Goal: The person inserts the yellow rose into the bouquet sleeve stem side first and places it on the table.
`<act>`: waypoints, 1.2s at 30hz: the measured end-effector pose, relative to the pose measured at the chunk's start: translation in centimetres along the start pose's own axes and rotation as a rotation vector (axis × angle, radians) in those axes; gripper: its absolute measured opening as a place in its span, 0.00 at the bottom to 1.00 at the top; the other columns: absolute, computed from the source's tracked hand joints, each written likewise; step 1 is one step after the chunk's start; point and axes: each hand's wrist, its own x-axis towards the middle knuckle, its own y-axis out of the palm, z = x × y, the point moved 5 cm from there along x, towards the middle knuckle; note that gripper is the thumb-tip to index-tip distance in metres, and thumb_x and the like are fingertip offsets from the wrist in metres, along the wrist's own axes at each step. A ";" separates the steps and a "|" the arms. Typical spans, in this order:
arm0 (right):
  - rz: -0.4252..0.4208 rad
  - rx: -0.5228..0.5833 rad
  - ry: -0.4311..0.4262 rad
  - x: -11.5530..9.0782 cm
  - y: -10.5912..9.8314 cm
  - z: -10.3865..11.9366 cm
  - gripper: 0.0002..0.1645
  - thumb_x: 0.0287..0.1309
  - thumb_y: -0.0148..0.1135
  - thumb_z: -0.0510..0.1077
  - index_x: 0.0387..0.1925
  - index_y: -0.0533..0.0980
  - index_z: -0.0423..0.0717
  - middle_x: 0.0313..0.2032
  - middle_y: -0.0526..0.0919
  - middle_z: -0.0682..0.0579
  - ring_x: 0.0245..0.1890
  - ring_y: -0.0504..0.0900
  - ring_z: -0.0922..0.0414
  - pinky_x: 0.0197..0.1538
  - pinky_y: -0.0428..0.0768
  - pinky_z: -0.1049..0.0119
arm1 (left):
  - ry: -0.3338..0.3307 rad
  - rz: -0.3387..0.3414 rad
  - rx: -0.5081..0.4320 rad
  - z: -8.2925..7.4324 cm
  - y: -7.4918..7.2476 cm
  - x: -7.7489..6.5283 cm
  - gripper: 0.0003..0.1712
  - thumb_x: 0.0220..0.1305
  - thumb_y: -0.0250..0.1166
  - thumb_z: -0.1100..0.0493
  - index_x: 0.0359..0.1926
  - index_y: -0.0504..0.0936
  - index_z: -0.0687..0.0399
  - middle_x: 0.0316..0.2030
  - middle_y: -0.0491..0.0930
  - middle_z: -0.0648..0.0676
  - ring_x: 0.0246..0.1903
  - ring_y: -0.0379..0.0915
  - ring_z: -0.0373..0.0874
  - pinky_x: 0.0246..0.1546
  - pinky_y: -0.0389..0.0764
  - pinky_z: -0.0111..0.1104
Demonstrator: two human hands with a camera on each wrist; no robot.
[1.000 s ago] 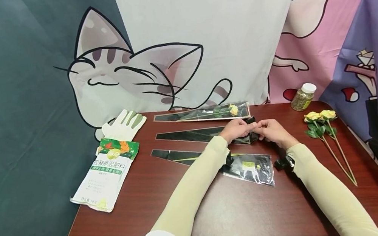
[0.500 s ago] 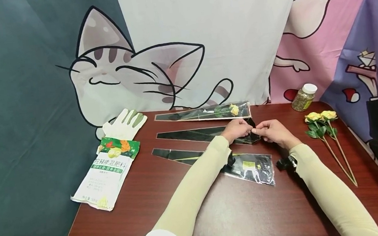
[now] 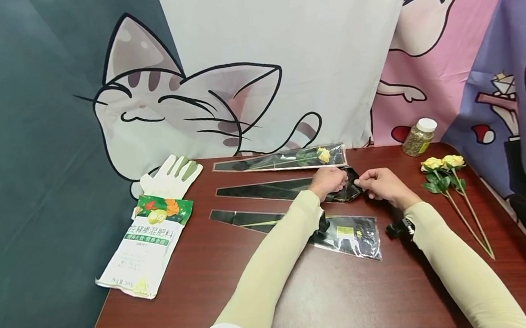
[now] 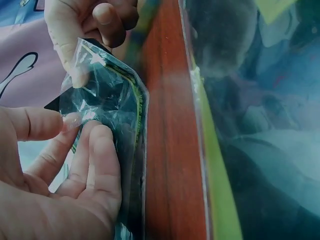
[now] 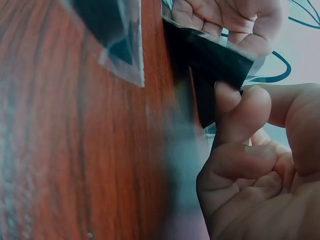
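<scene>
A long tapering flower sleeve [image 3: 265, 189], black with clear film, lies in the middle of three in the head view. Its wide end is raised and spread between both hands. My left hand [image 3: 329, 181] pinches the clear film at the mouth, its other fingers lying against the sleeve [image 4: 131, 175] in the left wrist view. Opposite it, my right hand [image 3: 384, 185] pinches a corner of the black side [image 5: 220, 57] between thumb and forefinger. Behind lies a sleeve with a yellow rose [image 3: 323, 154] inside; nearer, a flat sleeve [image 3: 346, 234] bears a yellow label.
Two yellow roses [image 3: 442, 163] with long stems lie at the table's right. A lidded jar [image 3: 418, 141] of granules stands at the back right corner. At the left lie a white glove [image 3: 169, 181] and a fertilizer bag [image 3: 143, 249]. A printed curtain hangs behind the table [image 3: 186, 308].
The hands have drawn slightly apart, the left one shifting a little left. The sleeve's mouth has spread wider, with more of its black surface showing between the hands.
</scene>
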 end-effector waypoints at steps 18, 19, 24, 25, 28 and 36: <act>0.006 -0.091 0.032 0.1 -0.4 -0.7 0.15 0.72 0.62 0.41 0.47 0.80 0.30 0.26 0.87 0.53 0.19 0.78 0.63 0.21 0.76 0.68 | 0.001 0.042 -0.074 0.8 -0.2 0.8 0.10 0.73 0.67 0.58 0.42 0.94 0.53 0.26 0.84 0.48 0.33 0.84 0.41 0.41 0.90 0.33; 0.007 -0.091 0.036 0.1 -0.5 -0.7 0.15 0.72 0.62 0.41 0.47 0.80 0.30 0.26 0.87 0.53 0.19 0.78 0.63 0.21 0.76 0.68 | 0.004 0.045 -0.077 0.8 -0.3 0.7 0.10 0.73 0.66 0.58 0.44 0.94 0.53 0.27 0.85 0.48 0.33 0.83 0.41 0.42 0.90 0.34; 0.011 -0.079 0.045 0.1 -0.4 -0.6 0.14 0.72 0.63 0.42 0.47 0.80 0.31 0.27 0.87 0.52 0.20 0.78 0.61 0.21 0.76 0.67 | 0.020 0.054 -0.079 0.8 -0.3 0.5 0.10 0.74 0.66 0.61 0.47 0.94 0.54 0.30 0.88 0.49 0.32 0.82 0.39 0.46 0.91 0.37; 0.011 -0.079 0.045 0.1 -0.4 -0.6 0.14 0.72 0.63 0.42 0.47 0.81 0.32 0.28 0.88 0.52 0.20 0.79 0.61 0.21 0.76 0.67 | 0.020 0.057 -0.082 0.8 -0.3 0.5 0.10 0.73 0.67 0.61 0.47 0.94 0.54 0.31 0.89 0.50 0.32 0.82 0.39 0.46 0.91 0.37; -0.005 -0.083 0.049 -0.1 -0.6 -0.5 0.14 0.73 0.63 0.43 0.47 0.81 0.34 0.30 0.88 0.51 0.21 0.79 0.60 0.22 0.77 0.66 | 0.017 0.062 -0.089 0.9 -0.3 0.6 0.09 0.71 0.69 0.63 0.45 0.94 0.54 0.34 0.91 0.50 0.32 0.83 0.39 0.47 0.91 0.37; -0.034 -0.112 0.011 -1.2 -1.9 -0.4 0.21 0.72 0.67 0.49 0.51 0.80 0.32 0.31 0.87 0.52 0.23 0.80 0.58 0.24 0.79 0.64 | 0.024 0.070 -0.061 0.9 -0.2 0.8 0.07 0.69 0.72 0.63 0.44 0.95 0.52 0.34 0.91 0.48 0.33 0.84 0.41 0.44 0.91 0.36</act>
